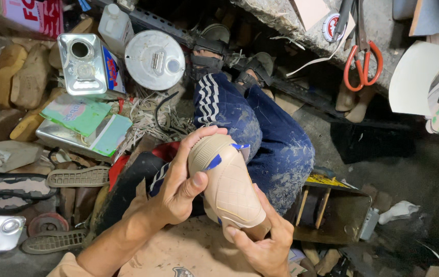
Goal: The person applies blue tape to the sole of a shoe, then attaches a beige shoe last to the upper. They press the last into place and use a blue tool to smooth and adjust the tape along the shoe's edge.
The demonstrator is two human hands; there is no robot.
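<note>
Both hands hold 1 tan shoe top: left hand wraps its side, right hand pinches the toe. It looks light and bendy.

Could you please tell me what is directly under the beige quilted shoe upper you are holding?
Under the beige shoe upper lie a knee in dusty blue trousers and a wooden box; whatever fills the upper is covered.

the shoe upper was beige with a quilted diamond pattern and blue tape patches. the trousers were dark blue with white side stripes and pale dust smears. the scissors had orange-red handles. the round can was silver.
</note>
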